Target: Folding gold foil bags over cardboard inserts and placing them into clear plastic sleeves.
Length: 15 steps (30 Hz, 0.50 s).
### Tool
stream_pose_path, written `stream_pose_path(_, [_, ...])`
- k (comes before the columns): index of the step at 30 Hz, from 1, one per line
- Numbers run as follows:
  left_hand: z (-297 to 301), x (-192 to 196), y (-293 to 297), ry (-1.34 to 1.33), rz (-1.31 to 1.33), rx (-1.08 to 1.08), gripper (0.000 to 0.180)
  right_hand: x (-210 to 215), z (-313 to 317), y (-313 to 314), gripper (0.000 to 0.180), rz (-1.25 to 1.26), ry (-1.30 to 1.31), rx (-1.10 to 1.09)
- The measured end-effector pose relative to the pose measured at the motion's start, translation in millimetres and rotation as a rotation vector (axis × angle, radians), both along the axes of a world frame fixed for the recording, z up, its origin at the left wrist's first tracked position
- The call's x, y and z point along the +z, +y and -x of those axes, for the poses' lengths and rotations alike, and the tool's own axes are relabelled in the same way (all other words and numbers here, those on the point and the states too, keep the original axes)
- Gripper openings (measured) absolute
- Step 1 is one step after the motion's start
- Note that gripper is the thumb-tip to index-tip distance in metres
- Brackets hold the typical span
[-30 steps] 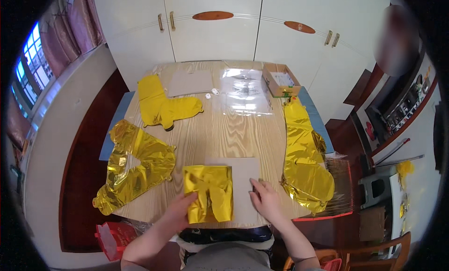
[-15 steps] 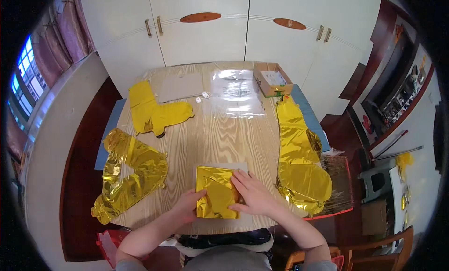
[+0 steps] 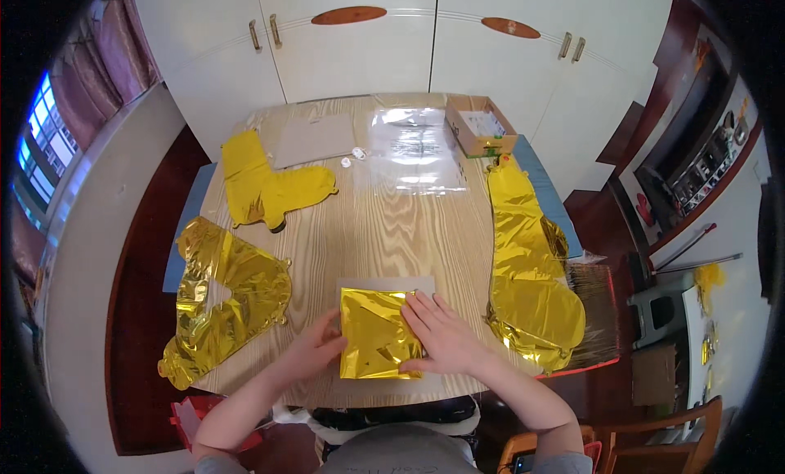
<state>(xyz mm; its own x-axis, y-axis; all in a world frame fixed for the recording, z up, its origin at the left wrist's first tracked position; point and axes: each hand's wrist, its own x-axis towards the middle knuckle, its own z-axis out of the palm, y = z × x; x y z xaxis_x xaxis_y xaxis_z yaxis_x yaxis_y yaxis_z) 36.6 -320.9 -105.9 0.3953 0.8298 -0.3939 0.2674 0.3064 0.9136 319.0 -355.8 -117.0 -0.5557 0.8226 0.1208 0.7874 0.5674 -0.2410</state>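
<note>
fingers of the right hand (image 3: 441,337) lie flat and spread on the right half of a folded gold foil balloon (image 3: 378,343), pressing down rather than gripping. the left hand (image 3: 315,351) touches the packet's left edge, fingers loosely curled against it; whether they pinch the foil or only steady it is hard to tell from above. the packet is roughly square, with no clear long axis, its edges running parallel to the near table edge. it rests on a grey card (image 3: 384,288) that shows just beyond it, at the near middle of the wooden table (image 3: 392,229). so the foil sits between both hands, more under the right than the left. further out, a crumpled gold balloon (image 3: 221,298) lies to the left, a long one (image 3: 527,270) to the right, a yellow one (image 3: 270,188) at far left. at the far edge are a clear plastic sheet (image 3: 413,147) and a small cardboard box (image 3: 481,124).
</note>
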Motion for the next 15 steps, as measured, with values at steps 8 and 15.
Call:
stream_pose_path(8, [-27, 23, 9, 0.531, -1.098, -0.619, 0.066, -3, 1, 1, 0.107, 0.000, 0.016, 0.001])
stream_pose_path(15, [-28, -7, 30, 0.681, -1.177, -0.839, 0.094, 0, 3, 2, 0.110, 0.019, -0.024, -0.022])
